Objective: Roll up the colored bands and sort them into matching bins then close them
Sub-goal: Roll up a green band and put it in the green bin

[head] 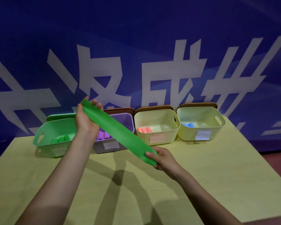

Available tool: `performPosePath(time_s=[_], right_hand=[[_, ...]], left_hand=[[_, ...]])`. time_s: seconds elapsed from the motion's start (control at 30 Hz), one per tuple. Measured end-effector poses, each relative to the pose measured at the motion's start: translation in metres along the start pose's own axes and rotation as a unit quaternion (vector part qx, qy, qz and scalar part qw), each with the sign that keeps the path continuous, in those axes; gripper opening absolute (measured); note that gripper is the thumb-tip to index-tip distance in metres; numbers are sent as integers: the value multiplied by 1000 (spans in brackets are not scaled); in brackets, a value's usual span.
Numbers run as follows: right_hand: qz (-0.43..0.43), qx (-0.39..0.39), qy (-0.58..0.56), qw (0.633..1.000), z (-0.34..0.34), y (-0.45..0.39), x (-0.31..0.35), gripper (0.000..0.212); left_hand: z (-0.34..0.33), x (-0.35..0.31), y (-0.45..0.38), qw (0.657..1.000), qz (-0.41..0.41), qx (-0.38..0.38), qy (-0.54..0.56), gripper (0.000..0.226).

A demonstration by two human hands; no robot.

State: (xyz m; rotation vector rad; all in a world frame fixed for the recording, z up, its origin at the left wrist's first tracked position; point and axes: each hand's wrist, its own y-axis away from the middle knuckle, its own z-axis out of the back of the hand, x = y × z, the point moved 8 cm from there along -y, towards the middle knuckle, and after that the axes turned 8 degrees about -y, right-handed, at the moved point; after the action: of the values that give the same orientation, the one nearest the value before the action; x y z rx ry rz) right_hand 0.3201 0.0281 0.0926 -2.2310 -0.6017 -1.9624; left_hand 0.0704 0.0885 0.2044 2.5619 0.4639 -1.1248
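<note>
We hold the green band [118, 130] stretched in the air above the bench [201, 168], in front of the row of bins. Its long axis runs on a diagonal, from the far left end down to the near right end. Our left hand [85, 118] grips the far end, with the fingers [95, 103] curled behind the band and the thumb in front. Our right hand [165, 158] pinches the near end, thumb on top. The green bin [45, 135] stands at the back left of the bench, just under the left hand, so this hand is the nearer one. We judge the rolling should begin at the right hand's end and travel toward the left.
</note>
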Motion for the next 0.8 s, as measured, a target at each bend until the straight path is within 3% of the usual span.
performPosePath(time_s=[0.2, 0.47, 0.67, 0.8], right_hand=[[48, -17, -11, 999, 7, 2, 13, 27], [-21, 33, 10, 999, 16, 9, -12, 21], [-57, 46, 129, 989, 34, 16, -32, 13], [-12, 52, 72, 996, 10, 5, 0, 52]], left_hand=[[35, 12, -10, 997, 36, -66, -3, 20], [20, 17, -4, 998, 46, -36, 34, 27], [-38, 43, 39, 992, 101, 72, -13, 29], [-74, 71, 74, 975, 156, 150, -57, 32]])
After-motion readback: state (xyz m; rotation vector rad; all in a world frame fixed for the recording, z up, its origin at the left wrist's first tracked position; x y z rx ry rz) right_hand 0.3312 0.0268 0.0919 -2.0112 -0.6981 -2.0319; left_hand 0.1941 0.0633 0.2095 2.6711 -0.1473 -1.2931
